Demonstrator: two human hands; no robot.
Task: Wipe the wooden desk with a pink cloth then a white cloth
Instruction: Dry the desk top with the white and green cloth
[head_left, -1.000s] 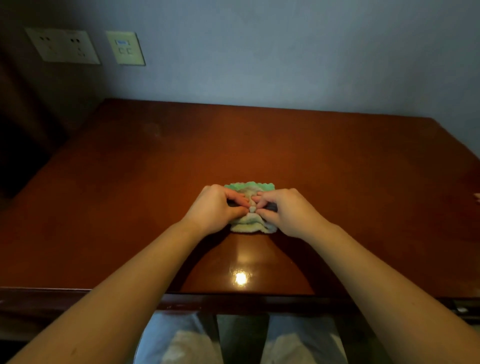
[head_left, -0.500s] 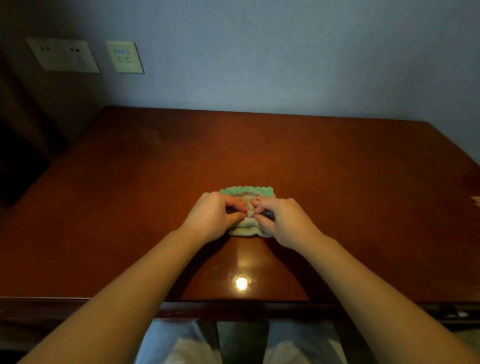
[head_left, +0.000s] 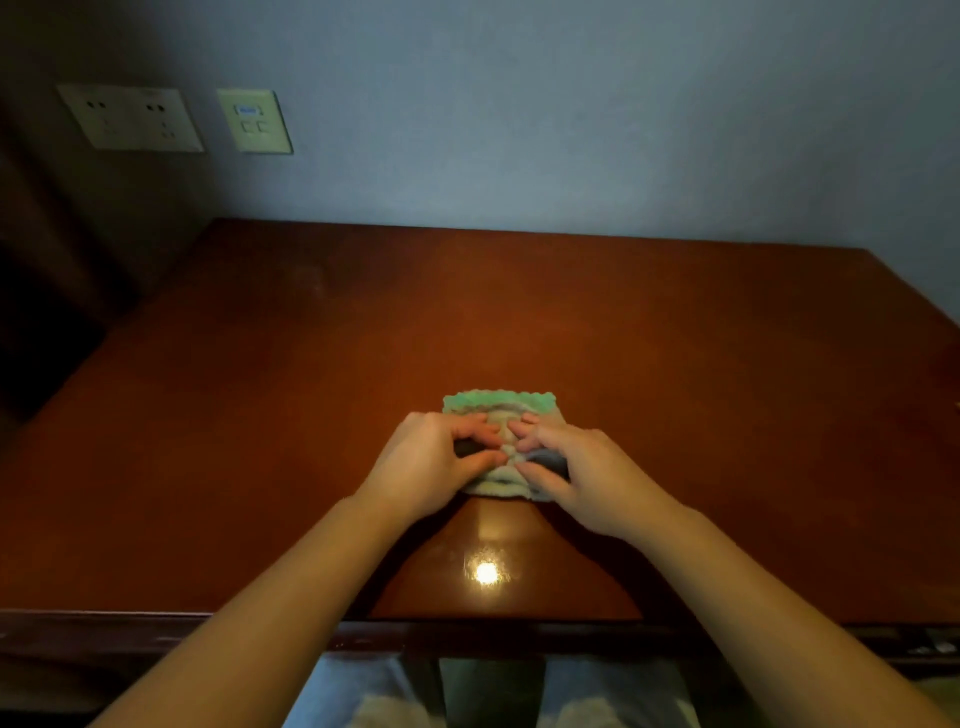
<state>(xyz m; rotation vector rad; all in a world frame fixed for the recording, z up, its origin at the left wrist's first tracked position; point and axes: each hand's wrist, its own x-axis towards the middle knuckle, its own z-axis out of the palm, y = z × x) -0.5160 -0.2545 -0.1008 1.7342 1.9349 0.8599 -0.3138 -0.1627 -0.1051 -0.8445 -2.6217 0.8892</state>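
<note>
A person's left hand (head_left: 431, 462) and right hand (head_left: 576, 473) meet over a folded cloth (head_left: 498, 402) on the wooden desk (head_left: 311, 415). The fingertips almost touch at the bundle's middle. Both hands have curled fingers and thumbs that pinch the cloth's gathered folds. The cloth lies directly under and just beyond the fingers, centred between the two hands and no nearer to one than the other. Its folds run from side to side, and its far edge shows past the knuckles. That edge is a green scalloped border, while the rest looks pale, off-white to grey in the dim light, with no pink visible. It is probably the white cloth, and either hand could start the wiping stroke. A lamp's glare (head_left: 487, 572) shines on the desk between the forearms.
</note>
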